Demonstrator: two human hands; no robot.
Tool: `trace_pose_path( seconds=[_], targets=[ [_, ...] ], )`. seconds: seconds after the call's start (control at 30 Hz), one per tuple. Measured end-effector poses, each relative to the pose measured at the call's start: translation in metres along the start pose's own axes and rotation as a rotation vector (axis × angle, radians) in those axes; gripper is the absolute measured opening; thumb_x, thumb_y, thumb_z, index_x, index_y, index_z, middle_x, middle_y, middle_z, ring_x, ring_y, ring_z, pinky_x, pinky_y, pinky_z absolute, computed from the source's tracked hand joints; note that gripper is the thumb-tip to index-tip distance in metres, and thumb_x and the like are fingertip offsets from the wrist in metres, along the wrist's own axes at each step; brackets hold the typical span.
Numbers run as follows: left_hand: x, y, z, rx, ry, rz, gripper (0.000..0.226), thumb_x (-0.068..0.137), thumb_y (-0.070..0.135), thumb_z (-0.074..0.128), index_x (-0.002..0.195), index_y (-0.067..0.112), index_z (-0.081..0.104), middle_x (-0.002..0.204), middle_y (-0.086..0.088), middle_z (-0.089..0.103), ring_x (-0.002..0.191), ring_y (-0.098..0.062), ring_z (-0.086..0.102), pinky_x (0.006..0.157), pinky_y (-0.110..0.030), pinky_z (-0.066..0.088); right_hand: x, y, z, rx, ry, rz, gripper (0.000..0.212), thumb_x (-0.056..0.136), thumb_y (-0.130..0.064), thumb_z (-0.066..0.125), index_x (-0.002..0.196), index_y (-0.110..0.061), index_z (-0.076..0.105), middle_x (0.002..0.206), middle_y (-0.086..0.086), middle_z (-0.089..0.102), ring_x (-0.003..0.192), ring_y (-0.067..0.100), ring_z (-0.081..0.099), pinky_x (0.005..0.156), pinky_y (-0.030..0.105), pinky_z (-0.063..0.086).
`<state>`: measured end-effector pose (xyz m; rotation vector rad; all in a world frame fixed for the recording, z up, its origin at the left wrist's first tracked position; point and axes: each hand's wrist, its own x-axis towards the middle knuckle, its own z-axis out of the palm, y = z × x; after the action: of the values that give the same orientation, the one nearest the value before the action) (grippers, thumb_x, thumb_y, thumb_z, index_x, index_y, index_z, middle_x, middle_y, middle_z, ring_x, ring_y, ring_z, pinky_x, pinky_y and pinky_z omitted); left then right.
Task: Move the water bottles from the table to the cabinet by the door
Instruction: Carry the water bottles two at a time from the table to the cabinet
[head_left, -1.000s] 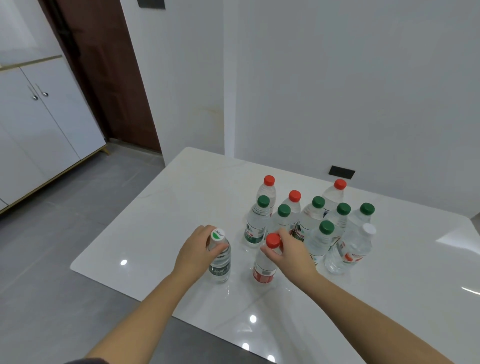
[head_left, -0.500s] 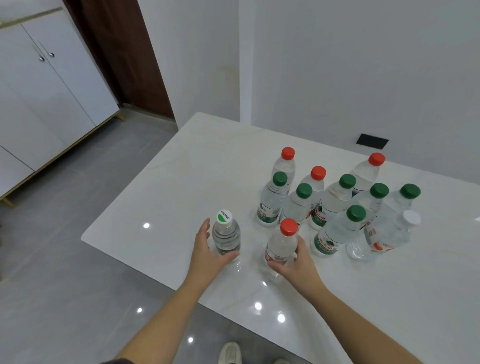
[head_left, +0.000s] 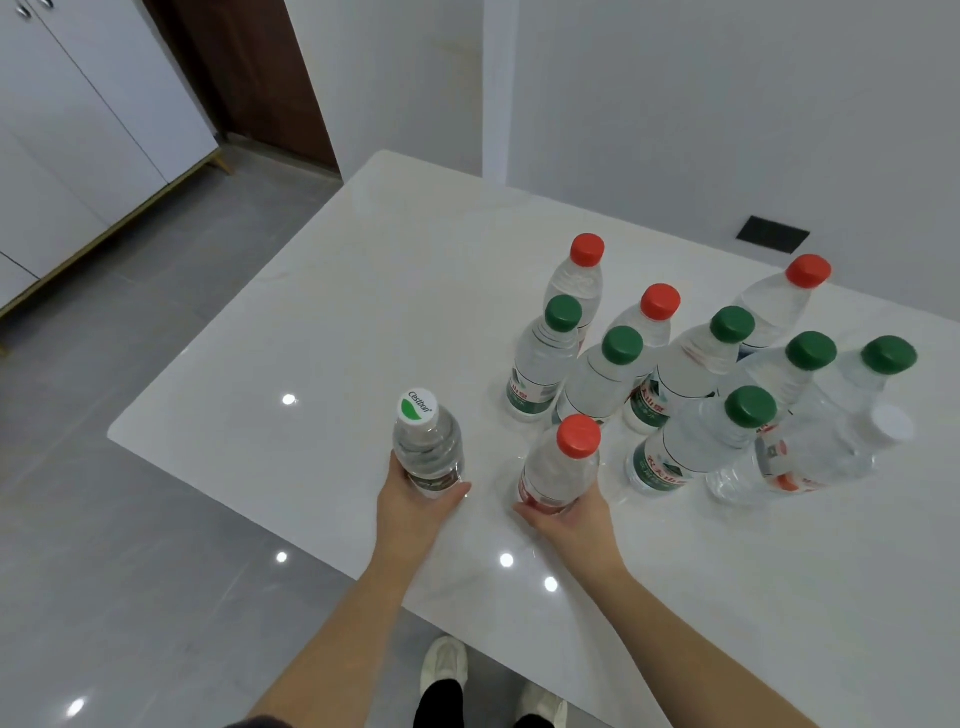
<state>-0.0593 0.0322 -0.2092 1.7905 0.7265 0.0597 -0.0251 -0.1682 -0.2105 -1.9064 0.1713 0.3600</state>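
At the far left stands the white cabinet (head_left: 78, 130), its doors closed, and just to the right of it is the dark brown door (head_left: 260, 78). Grey floor tiles (head_left: 130, 519) lie between the cabinet and the white table (head_left: 311, 338), which fills the middle and the right of the view. The person stands at the near edge of the table, and a light shoe (head_left: 444, 665) shows on the floor below that edge.

The left hand (head_left: 415, 512) is wrapped around the lower part of the bottle with the white and green cap (head_left: 428, 452), thumb on one side and fingers on the other. This bottle is upright, near the front edge of the table and apart from the others. Just beside it to the right, the right hand (head_left: 571, 519) grips the low part of a red-capped bottle (head_left: 563, 467) in the same manner. The hands hide both bottoms, so I cannot tell if these two bottles rest on the table or are lifted.

Further right and behind is the group of bottles (head_left: 691, 374), ten together, standing close and some touching. Six have green caps and three at the back have red caps. One white-capped bottle (head_left: 821, 457) is at the right end. On the wall behind them there is a small black plate (head_left: 772, 235).
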Motion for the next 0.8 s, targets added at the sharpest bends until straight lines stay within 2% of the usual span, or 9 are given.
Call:
trace_pose_path(
  seconds=[0.17, 0.3, 0.37, 0.43, 0.53, 0.6, 0.73, 0.8],
  targets=[
    [-0.002, 0.006, 0.0, 0.002, 0.032, 0.013, 0.061, 0.065, 0.02, 0.088, 0.115, 0.029, 0.054, 0.104, 0.016, 0.065, 0.096, 0.001, 0.063, 0.084, -0.02, 0.049, -0.002, -0.002, 0.002, -0.005, 0.013, 0.004, 0.062, 0.063, -0.03, 0.087, 0.118, -0.025, 0.059, 0.103, -0.014, 0.071, 0.093, -0.001, 0.067, 0.077, 0.016, 0.049],
    [-0.014, 0.026, -0.008, 0.001, 0.008, 0.036, 0.06, 0.068, 0.018, 0.087, 0.114, 0.03, 0.051, 0.098, 0.022, 0.06, 0.088, 0.006, 0.059, 0.072, -0.005, 0.043, -0.011, -0.022, -0.001, -0.002, 0.032, -0.042, 0.056, 0.068, -0.019, 0.088, 0.113, -0.028, 0.056, 0.1, -0.018, 0.068, 0.091, -0.005, 0.066, 0.074, 0.013, 0.049],
    [-0.02, 0.043, -0.015, -0.024, 0.01, 0.057, 0.058, 0.068, 0.016, 0.087, 0.112, 0.028, 0.051, 0.095, 0.023, 0.059, 0.087, 0.006, 0.06, 0.066, -0.003, 0.044, -0.015, -0.043, -0.004, 0.004, 0.021, -0.09, 0.056, 0.069, -0.018, 0.087, 0.113, -0.027, 0.055, 0.101, -0.016, 0.068, 0.093, -0.004, 0.065, 0.075, 0.013, 0.05],
    [-0.026, 0.07, -0.027, -0.042, 0.008, 0.105, 0.056, 0.068, 0.014, 0.087, 0.109, 0.029, 0.052, 0.094, 0.024, 0.06, 0.083, 0.01, 0.06, 0.064, -0.002, 0.045, -0.02, -0.075, -0.011, 0.016, 0.007, -0.162, 0.056, 0.07, -0.017, 0.087, 0.116, -0.023, 0.056, 0.103, -0.014, 0.068, 0.094, -0.005, 0.064, 0.075, 0.012, 0.051],
    [-0.036, 0.122, -0.05, -0.068, 0.013, 0.217, 0.054, 0.069, 0.016, 0.086, 0.101, 0.042, 0.05, 0.095, 0.023, 0.063, 0.081, 0.017, 0.06, 0.065, -0.004, 0.046, -0.029, -0.135, -0.023, 0.036, -0.028, -0.284, 0.054, 0.071, -0.014, 0.085, 0.117, -0.017, 0.057, 0.102, -0.009, 0.071, 0.095, 0.001, 0.067, 0.079, 0.019, 0.054],
    [-0.043, 0.161, -0.067, -0.082, 0.02, 0.299, 0.054, 0.069, 0.017, 0.084, 0.099, 0.044, 0.049, 0.095, 0.023, 0.064, 0.083, 0.018, 0.059, 0.065, -0.004, 0.046, -0.035, -0.18, -0.031, 0.04, -0.034, -0.374, 0.058, 0.072, -0.012, 0.085, 0.121, -0.018, 0.055, 0.104, -0.01, 0.07, 0.095, 0.001, 0.067, 0.077, 0.016, 0.053],
    [-0.06, 0.232, -0.105, -0.106, 0.037, 0.46, 0.057, 0.069, 0.017, 0.084, 0.11, 0.038, 0.051, 0.102, 0.019, 0.065, 0.092, 0.005, 0.063, 0.075, -0.017, 0.049, -0.057, -0.267, -0.048, 0.054, -0.016, -0.518, 0.063, 0.072, -0.018, 0.084, 0.123, -0.027, 0.049, 0.107, -0.016, 0.066, 0.096, -0.003, 0.065, 0.072, 0.011, 0.051],
    [-0.067, 0.262, -0.122, -0.123, 0.056, 0.521, 0.059, 0.068, 0.017, 0.084, 0.115, 0.032, 0.052, 0.102, 0.016, 0.066, 0.094, -0.001, 0.063, 0.074, -0.019, 0.049, -0.07, -0.302, -0.056, 0.052, 0.02, -0.595, 0.062, 0.073, -0.022, 0.084, 0.121, -0.03, 0.046, 0.108, -0.017, 0.064, 0.097, -0.002, 0.063, 0.069, 0.011, 0.05]
  ],
)
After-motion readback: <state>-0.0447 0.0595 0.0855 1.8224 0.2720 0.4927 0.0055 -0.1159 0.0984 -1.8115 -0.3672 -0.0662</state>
